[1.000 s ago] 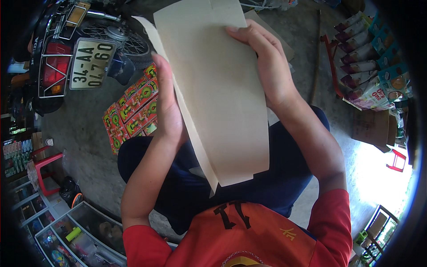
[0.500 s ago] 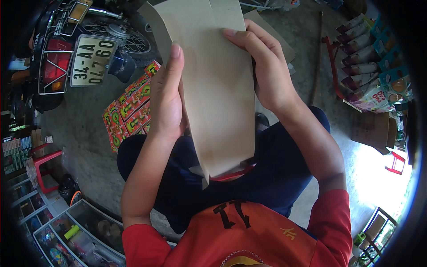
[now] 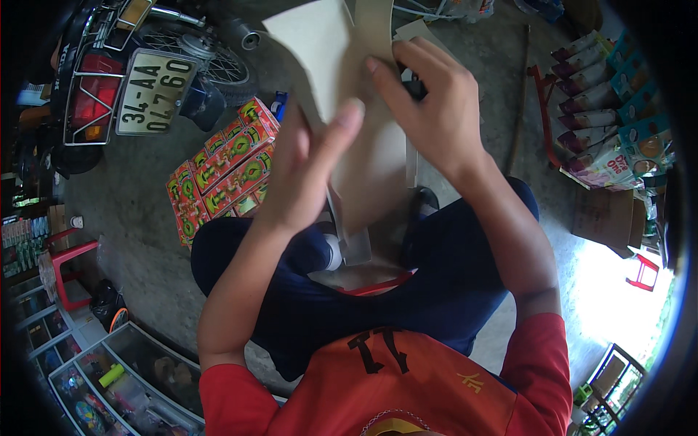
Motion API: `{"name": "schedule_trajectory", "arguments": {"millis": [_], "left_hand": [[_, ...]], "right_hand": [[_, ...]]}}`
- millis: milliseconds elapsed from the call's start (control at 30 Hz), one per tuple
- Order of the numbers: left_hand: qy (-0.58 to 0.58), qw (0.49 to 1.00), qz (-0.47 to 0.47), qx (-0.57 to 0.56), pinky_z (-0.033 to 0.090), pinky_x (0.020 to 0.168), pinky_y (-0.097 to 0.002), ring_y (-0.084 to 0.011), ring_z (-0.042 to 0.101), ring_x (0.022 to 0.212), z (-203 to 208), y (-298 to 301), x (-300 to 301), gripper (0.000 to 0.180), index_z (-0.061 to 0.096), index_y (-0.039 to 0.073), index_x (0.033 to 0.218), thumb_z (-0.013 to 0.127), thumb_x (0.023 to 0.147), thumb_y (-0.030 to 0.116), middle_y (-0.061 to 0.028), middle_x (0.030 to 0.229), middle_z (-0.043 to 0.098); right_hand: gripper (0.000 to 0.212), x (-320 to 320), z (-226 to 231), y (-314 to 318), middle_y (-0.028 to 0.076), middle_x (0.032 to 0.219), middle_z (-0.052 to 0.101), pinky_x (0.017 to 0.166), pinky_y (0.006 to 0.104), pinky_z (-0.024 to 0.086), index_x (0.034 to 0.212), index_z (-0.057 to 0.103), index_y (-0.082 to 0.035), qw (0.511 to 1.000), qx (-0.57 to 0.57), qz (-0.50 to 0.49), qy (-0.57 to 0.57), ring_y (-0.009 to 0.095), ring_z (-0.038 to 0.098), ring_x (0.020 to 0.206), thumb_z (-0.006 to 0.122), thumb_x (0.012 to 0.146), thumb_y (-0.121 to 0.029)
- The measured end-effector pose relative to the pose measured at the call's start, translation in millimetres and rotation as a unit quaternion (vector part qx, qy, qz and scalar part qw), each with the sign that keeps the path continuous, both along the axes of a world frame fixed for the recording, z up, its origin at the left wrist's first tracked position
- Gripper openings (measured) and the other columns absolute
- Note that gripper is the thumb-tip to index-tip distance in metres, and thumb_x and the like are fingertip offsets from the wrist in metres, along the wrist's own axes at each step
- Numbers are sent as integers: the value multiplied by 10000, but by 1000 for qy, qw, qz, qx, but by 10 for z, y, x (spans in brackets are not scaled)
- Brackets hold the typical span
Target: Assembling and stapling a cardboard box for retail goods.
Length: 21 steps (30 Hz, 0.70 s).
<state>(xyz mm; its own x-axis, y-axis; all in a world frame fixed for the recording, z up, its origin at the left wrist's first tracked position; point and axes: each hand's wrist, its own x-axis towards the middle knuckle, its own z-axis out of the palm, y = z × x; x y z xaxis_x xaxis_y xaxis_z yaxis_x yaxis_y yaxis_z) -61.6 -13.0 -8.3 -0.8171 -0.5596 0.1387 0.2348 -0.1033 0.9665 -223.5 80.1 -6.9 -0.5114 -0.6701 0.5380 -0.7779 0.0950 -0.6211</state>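
Note:
A folded piece of plain grey-brown cardboard (image 3: 378,163) stands tilted between my hands, above my lap. Its left flap (image 3: 313,43) bends away at the top, and a narrower strip rises beside it. My left hand (image 3: 294,182) is at its left edge, thumb across the front and fingers on the outer side, somewhat blurred. At the upper right, my right hand (image 3: 440,109) grips the cardboard with the thumb in front and the fingers curled over its edge. Something small and dark (image 3: 413,86) shows beneath those fingers; I cannot make out what it is.
Red patterned boxes (image 3: 225,174) lie stacked on the floor at left. A motorbike (image 3: 102,87) stands at upper left, a red stool (image 3: 69,272) and glass display case (image 3: 131,385) below it. Hanging packets (image 3: 596,109) and a carton (image 3: 607,218) are at right.
The cardboard has narrowed and folded, its left flap bending inward. My left hand has moved right and down; my right hand has shifted slightly, its fingers curling over the edge.

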Motion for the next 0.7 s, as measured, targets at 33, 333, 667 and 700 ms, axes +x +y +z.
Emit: {"name": "schedule_trajectory", "arguments": {"millis": [33, 333, 667, 700], "left_hand": [[-7, 999, -10, -37, 412, 1102, -302, -133, 530, 1293, -23, 33, 15, 625, 379, -26, 1538, 649, 1056, 266, -104, 1447, 541], [19, 982, 56, 177, 561, 963, -378, -218, 662, 1168, 47, -233, 39, 515, 480, 7, 1440, 596, 1005, 256, -148, 1329, 607], [41, 996, 74, 25, 457, 1052, -321, -152, 564, 1226, 0, 34, -28, 533, 407, -19, 1474, 640, 1026, 152, -122, 1364, 569], [41, 996, 76, 25, 457, 1052, -321, -152, 564, 1226, -27, 42, -23, 533, 407, -19, 1474, 640, 1026, 152, -122, 1364, 569]], "right_hand": [[257, 31, -10, -6, 149, 825, 682, 656, 407, 519, 1022, 730, -15, 997, 3, -25, 73, 331, 677, 728, 747, 907, -245], [365, -147, 79, 24, 192, 772, 708, 663, 423, 521, 1093, 703, 4, 979, 89, 103, -151, 372, 693, 688, 767, 883, -287], [314, 221, -83, -38, 148, 831, 706, 675, 445, 574, 1086, 634, -33, 993, 53, -9, 101, 351, 722, 780, 745, 896, -256], [300, 266, -89, -38, 134, 845, 698, 667, 442, 575, 1076, 615, -35, 992, 41, 4, 117, 345, 722, 791, 736, 899, -245]]}}
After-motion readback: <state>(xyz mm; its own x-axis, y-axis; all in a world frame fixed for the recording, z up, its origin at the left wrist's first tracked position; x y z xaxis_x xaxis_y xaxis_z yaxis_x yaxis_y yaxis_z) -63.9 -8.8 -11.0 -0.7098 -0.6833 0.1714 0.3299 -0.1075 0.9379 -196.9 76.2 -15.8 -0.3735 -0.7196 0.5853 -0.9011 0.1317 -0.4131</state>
